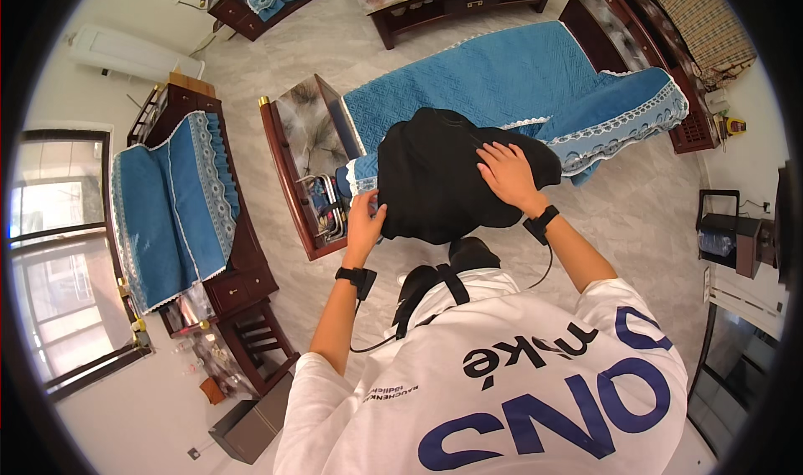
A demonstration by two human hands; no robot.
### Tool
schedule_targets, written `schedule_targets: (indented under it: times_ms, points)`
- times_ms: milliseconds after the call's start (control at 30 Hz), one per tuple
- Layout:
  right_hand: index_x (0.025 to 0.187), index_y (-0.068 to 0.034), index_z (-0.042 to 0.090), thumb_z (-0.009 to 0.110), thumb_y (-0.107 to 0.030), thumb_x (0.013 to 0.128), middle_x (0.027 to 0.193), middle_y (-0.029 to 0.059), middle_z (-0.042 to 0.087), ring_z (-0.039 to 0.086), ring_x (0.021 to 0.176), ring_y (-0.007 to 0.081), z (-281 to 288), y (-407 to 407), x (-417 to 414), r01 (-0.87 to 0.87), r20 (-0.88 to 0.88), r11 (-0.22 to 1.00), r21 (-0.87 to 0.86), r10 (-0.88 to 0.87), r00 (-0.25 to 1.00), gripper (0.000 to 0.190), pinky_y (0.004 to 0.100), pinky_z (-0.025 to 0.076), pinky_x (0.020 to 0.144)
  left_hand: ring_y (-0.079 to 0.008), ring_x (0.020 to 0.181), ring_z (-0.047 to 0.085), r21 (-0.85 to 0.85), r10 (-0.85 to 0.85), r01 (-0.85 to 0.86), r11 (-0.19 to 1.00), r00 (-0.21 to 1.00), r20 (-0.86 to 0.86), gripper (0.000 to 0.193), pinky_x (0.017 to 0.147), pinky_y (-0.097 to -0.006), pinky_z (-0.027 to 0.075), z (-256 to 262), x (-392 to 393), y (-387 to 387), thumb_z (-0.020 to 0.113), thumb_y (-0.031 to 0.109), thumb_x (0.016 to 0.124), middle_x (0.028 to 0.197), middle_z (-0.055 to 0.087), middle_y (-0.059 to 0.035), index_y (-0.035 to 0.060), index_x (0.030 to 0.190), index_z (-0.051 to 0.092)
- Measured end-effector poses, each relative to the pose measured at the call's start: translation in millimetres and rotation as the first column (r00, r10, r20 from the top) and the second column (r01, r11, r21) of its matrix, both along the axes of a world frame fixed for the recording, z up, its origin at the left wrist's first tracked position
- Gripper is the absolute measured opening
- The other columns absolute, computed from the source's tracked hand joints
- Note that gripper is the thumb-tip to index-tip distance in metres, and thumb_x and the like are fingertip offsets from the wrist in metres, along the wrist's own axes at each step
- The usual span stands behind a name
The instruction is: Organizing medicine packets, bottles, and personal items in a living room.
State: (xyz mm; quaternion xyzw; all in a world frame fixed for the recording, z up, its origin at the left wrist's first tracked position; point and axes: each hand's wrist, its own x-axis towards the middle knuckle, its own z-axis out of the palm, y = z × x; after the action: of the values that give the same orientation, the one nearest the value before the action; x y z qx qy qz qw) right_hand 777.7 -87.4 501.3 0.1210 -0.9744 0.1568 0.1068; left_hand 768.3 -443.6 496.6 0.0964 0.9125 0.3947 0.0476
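A black cloth item (433, 180), probably a garment, lies bunched over the front edge of a sofa with a blue quilted cover (464, 80). My left hand (366, 221) is at the cloth's left edge, thumb and fingers close to the fabric; whether it pinches the cloth cannot be told. My right hand (509, 173) rests flat on the right part of the cloth, palm down, fingers slightly spread. Black straps with small devices and cables sit on both wrists. The underside of the cloth is hidden.
Left of the sofa stands a wooden side table (307, 117) with folded metal-framed items in its end. A second blue-covered seat (169, 205) is by the window. A low table (464, 1) stands beyond the sofa. A dark box (251, 428) sits at lower left.
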Motion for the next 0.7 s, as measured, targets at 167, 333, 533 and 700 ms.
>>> schedule_targets:
  times_ms: [167, 333, 533, 700]
  points:
    - [0.11, -0.004, 0.066, 0.052, -0.024, 0.093, 0.116, 0.0107, 0.066, 0.057, 0.115, 0.026, -8, -15, 4, 0.062, -0.11, 0.996, -0.067, -0.069, 0.992, 0.03, 0.0452, 0.034, 0.103, -0.0101, 0.06, 0.051, 0.095, 0.159, -0.165, 0.982, 0.985, 0.068, 0.012, 0.057, -0.0255, 0.043, -21, 57, -56, 0.06, 0.009, 0.091, 0.066, 0.057, -0.0031, -0.0002, 0.097, 0.063]
    - [0.112, -0.005, 0.065, 0.052, -0.024, 0.094, 0.119, 0.0084, 0.065, 0.053, 0.119, 0.0261, -16, -18, 18, 0.195, -0.131, 0.98, -0.021, -0.197, 0.972, 0.029, 0.0468, 0.032, 0.105, -0.0107, 0.064, 0.058, 0.166, 0.2, -0.259, 0.951, 0.931, 0.304, 0.014, 0.061, -0.0248, 0.048, -47, 126, -131, 0.054, 0.009, 0.093, 0.072, 0.063, -0.0055, 0.0005, 0.101, 0.062]
    - [0.119, -0.004, 0.059, 0.051, -0.023, 0.094, 0.124, 0.0122, 0.061, 0.046, 0.127, 0.0302, -30, -66, 34, 0.384, -0.186, 0.921, -0.067, -0.389, 0.902, 0.032, 0.0491, 0.027, 0.11, -0.0155, 0.065, 0.065, 0.188, 0.314, -0.534, 0.824, 0.707, 0.634, 0.021, 0.056, -0.0291, 0.05, -140, 271, -266, 0.055, 0.017, 0.09, 0.08, 0.068, -0.0082, 0.0009, 0.102, 0.061]
    - [0.111, -0.003, 0.062, 0.053, -0.012, 0.09, 0.118, 0.0132, 0.062, 0.051, 0.121, 0.0309, 0, -165, 66, 0.269, -0.237, 0.916, -0.297, -0.343, 0.909, 0.024, 0.0428, 0.036, 0.104, -0.0184, 0.071, 0.065, -0.091, 0.44, -0.872, 0.48, 0.15, 0.886, 0.026, 0.061, -0.0348, 0.053, -188, 425, -368, 0.056, 0.027, 0.091, 0.091, 0.068, -0.0074, 0.0087, 0.11, 0.057]
